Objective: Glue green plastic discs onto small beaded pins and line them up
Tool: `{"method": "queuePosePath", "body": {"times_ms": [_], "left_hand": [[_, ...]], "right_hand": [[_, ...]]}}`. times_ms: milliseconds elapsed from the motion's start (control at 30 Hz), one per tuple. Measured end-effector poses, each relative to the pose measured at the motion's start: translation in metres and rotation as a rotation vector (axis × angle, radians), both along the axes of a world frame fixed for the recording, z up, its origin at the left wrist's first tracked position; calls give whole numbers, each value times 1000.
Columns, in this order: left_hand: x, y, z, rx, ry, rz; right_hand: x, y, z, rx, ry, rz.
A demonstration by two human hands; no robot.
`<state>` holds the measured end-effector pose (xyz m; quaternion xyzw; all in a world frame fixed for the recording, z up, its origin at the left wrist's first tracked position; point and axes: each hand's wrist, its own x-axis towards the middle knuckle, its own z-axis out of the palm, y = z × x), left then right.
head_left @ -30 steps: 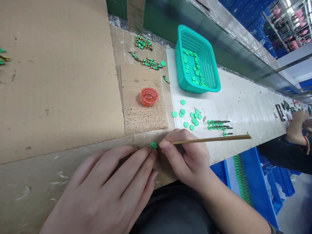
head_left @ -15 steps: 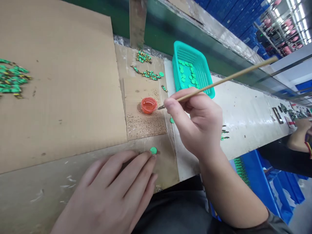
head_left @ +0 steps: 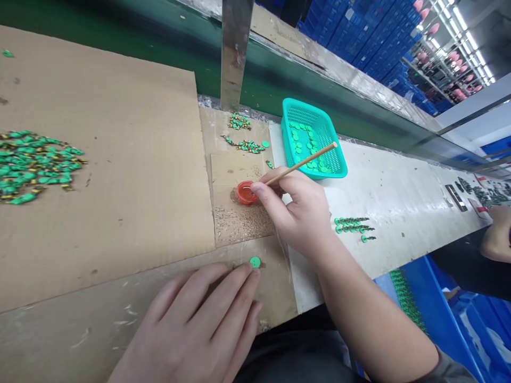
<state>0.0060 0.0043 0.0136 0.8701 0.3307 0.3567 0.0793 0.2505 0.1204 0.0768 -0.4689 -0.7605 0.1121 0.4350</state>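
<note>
The right hand (head_left: 299, 207) is closed in a pinch on a thin stick (head_left: 303, 164), thumb and fingers together near its lower end, the upper end slanting up in front of the basket (head_left: 304, 115). The stick's tip is hidden behind the fingers, at the rim of a red cup (head_left: 245, 201), so whether it dips into the liquid cannot be told. The left hand (head_left: 199, 314) lies palm down on the desk (head_left: 387, 197), fingers side by side, their tips touching the near edge of a green disc (head_left: 254, 262); whether they pinch it or only press on it is unclear. The disc lies on the desk, nearer the person than the wet card (head_left: 243, 226) under the cup. It looks light, thin and stiff, probably plastic, likely to skid if nudged and slick if wetted; its edge is the place to steady it, leaving the face bare. The stick looks light and rigid, best held low for control. The cup seems light too and easily tipped, so it is better taken by its outer wall, away from the liquid.
</note>
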Motion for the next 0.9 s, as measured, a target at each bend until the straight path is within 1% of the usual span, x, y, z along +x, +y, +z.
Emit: {"method": "queuePosePath", "body": {"times_ms": [167, 267, 333, 400, 500, 600, 733, 900], "left_hand": [[3, 2, 4, 3, -1, -1], [3, 3, 6, 18, 10, -3], [2, 3, 5, 7, 12, -4], [1, 2, 3, -7, 12, -5], [0, 0, 0, -7, 11, -4], [1, 0, 1, -4, 10, 5], [0, 2, 4, 23, 43, -7], [0, 2, 4, 33, 59, -2]], "right_hand": [[-1, -1, 0, -4, 3, -19], [-2, -6, 4, 49, 4, -35], [-2, -12, 8, 103, 3, -57], [0, -19, 10, 118, -1, -77], [3, -28, 8, 31, -42, -76], [7, -31, 1, -34, -73, -58], [8, -31, -4, -41, -67, -39], [10, -35, -2, -51, -81, -15]]}}
